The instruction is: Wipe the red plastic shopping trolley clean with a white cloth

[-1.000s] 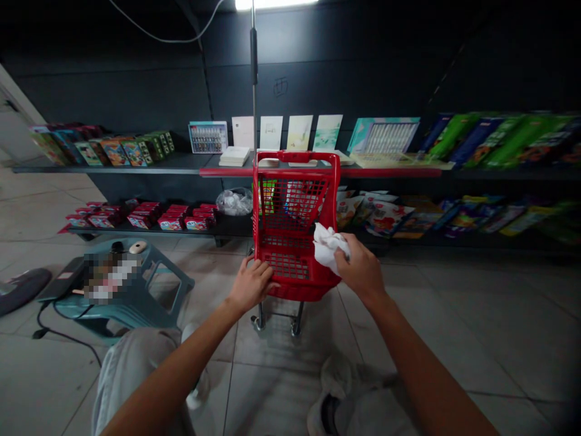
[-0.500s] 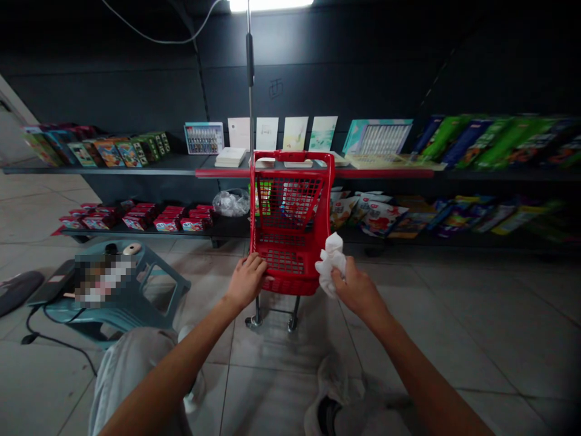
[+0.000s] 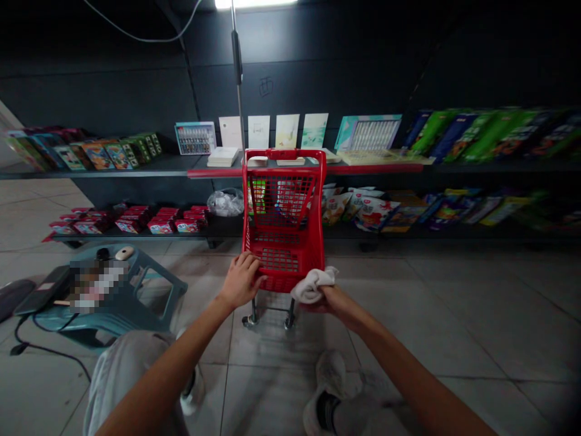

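In front of me stands a small red shopping cart point(image 3: 313, 254) with mesh basket walls and a metal undercarriage on casters. My left hand point(image 3: 240, 280) grips the basket's near left corner, fingers bent over the rim. My right hand point(image 3: 333, 301) is closed on a crumpled white cloth point(image 3: 312, 287), which lies at the near right corner of the basket. The cloth covers that corner and part of my fingers, so I cannot tell how firmly it presses there.
Behind the cart, a dark shelf point(image 3: 172, 173) bears cards, boxes and snack bags point(image 3: 372, 212). A thin metal pole point(image 3: 238, 91) rises by the cart's left side. To my left is a blue-grey plastic stool point(image 3: 157, 275) with devices and a trailing cable point(image 3: 54, 352).
My right hand has moved down and left, taking the cloth from beside the cart to its near right corner. My left hand stays on the rim. The view has shifted slightly to the right.
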`<state>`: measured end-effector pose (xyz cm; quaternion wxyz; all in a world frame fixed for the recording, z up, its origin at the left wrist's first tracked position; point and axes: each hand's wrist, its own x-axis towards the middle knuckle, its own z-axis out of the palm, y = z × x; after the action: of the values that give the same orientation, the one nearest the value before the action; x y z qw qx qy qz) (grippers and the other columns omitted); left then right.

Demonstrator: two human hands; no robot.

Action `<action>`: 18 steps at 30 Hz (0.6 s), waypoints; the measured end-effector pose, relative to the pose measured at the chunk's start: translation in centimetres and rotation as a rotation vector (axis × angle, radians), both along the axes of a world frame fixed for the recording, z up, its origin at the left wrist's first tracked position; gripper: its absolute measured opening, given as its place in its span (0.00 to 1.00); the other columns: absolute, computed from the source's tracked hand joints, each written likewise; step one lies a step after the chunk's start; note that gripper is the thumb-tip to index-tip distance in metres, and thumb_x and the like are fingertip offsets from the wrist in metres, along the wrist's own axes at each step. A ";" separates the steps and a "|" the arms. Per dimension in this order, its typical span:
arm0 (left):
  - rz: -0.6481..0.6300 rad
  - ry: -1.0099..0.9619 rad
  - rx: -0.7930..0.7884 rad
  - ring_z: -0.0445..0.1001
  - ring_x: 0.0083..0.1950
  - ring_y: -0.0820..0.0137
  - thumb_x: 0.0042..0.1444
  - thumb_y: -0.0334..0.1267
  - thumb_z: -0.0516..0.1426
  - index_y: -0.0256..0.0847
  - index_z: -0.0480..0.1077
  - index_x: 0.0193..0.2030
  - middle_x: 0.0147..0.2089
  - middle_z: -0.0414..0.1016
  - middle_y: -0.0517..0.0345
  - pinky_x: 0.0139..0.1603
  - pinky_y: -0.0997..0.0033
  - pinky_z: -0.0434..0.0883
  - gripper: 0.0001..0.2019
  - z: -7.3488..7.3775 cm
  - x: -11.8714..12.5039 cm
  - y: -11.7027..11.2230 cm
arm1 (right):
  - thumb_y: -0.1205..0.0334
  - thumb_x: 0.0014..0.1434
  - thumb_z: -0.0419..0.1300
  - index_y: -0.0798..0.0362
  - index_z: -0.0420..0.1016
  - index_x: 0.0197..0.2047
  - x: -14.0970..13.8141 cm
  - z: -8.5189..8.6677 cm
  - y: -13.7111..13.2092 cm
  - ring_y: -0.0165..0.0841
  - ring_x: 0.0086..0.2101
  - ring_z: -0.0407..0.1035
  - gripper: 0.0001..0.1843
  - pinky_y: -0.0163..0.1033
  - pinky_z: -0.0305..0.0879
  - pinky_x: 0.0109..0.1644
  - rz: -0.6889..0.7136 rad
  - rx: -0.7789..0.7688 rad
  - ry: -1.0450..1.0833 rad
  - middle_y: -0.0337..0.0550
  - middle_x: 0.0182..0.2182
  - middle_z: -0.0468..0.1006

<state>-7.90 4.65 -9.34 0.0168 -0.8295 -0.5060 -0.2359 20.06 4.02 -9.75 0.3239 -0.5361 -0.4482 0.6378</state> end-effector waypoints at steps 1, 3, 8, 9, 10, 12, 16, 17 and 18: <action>0.000 -0.007 -0.009 0.62 0.66 0.55 0.63 0.43 0.58 0.43 0.69 0.53 0.55 0.73 0.49 0.65 0.50 0.61 0.13 0.1 -0.1 -0.1 | 0.48 0.57 0.58 0.50 0.73 0.41 -0.4 -0.1 -0.2 0.40 0.35 0.80 0.16 0.43 0.78 0.38 -0.017 -0.034 0.055 0.46 0.38 0.83; 0.008 -0.016 -0.023 0.62 0.66 0.54 0.59 0.41 0.60 0.43 0.70 0.53 0.57 0.72 0.48 0.65 0.49 0.60 0.15 0.3 -0.2 -0.3 | 0.54 0.55 0.59 0.52 0.75 0.43 -1.2 -0.2 -0.4 0.40 0.36 0.80 0.15 0.43 0.79 0.42 -0.044 -0.128 0.142 0.48 0.39 0.84; 0.030 -0.017 -0.038 0.61 0.66 0.53 0.56 0.39 0.60 0.43 0.69 0.53 0.59 0.70 0.47 0.65 0.49 0.61 0.18 0.5 -0.9 -0.5 | 0.65 0.50 0.61 0.56 0.77 0.40 -3.4 -0.5 -0.5 0.41 0.40 0.80 0.12 0.47 0.78 0.50 -0.117 -0.266 0.465 0.52 0.40 0.84; 0.033 -0.017 -0.041 0.61 0.66 0.53 0.55 0.39 0.60 0.43 0.69 0.54 0.59 0.70 0.46 0.65 0.49 0.61 0.18 0.6 -1.1 -0.5 | 0.67 0.50 0.60 0.55 0.77 0.39 -4.0 -0.6 -0.7 0.40 0.42 0.80 0.12 0.48 0.77 0.52 -0.146 -0.257 0.534 0.50 0.41 0.83; 0.035 -0.018 -0.043 0.61 0.67 0.52 0.55 0.39 0.60 0.43 0.69 0.54 0.59 0.70 0.46 0.65 0.49 0.61 0.19 0.6 -1.1 -0.6 | 0.68 0.49 0.60 0.55 0.77 0.39 -4.8 -0.8 -0.9 0.39 0.43 0.79 0.12 0.48 0.76 0.54 -0.172 -0.246 0.592 0.49 0.41 0.83; 0.040 -0.021 -0.048 0.60 0.67 0.52 0.55 0.39 0.60 0.42 0.69 0.54 0.59 0.70 0.46 0.65 0.49 0.61 0.19 0.6 -1.2 -0.6 | 0.71 0.48 0.59 0.54 0.76 0.40 -6.5 -1.1 -1.5 0.38 0.43 0.79 0.14 0.48 0.76 0.55 -0.180 -0.261 0.664 0.46 0.41 0.83; 0.032 -0.004 -0.063 0.60 0.67 0.52 0.55 0.41 0.61 0.42 0.69 0.56 0.60 0.70 0.45 0.66 0.49 0.60 0.21 0.6 -0.6 -0.6 | 0.71 0.48 0.58 0.49 0.74 0.45 -10.7 -1.4 -2.2 0.34 0.37 0.77 0.19 0.46 0.77 0.47 -0.129 -0.294 0.697 0.41 0.38 0.82; 0.026 0.003 -0.068 0.60 0.67 0.52 0.55 0.41 0.62 0.42 0.69 0.56 0.60 0.70 0.45 0.66 0.49 0.60 0.22 0.6 -0.4 -0.6 | 0.70 0.49 0.57 0.48 0.73 0.46 -11.7 -1.4 -2.1 0.33 0.36 0.76 0.20 0.45 0.76 0.45 -0.136 -0.288 0.689 0.39 0.37 0.81; 0.019 0.008 -0.073 0.61 0.67 0.52 0.55 0.41 0.62 0.42 0.70 0.57 0.60 0.70 0.45 0.66 0.49 0.59 0.22 0.6 -0.3 -0.5 | 0.69 0.49 0.56 0.47 0.72 0.46 -12.7 -1.5 -2.0 0.33 0.34 0.76 0.20 0.44 0.76 0.44 -0.160 -0.285 0.672 0.38 0.36 0.81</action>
<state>-8.16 4.14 -8.78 -0.0091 -0.8256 -0.5221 -0.2139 7.41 2.06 -11.20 0.4236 -0.3699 -0.1803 0.8070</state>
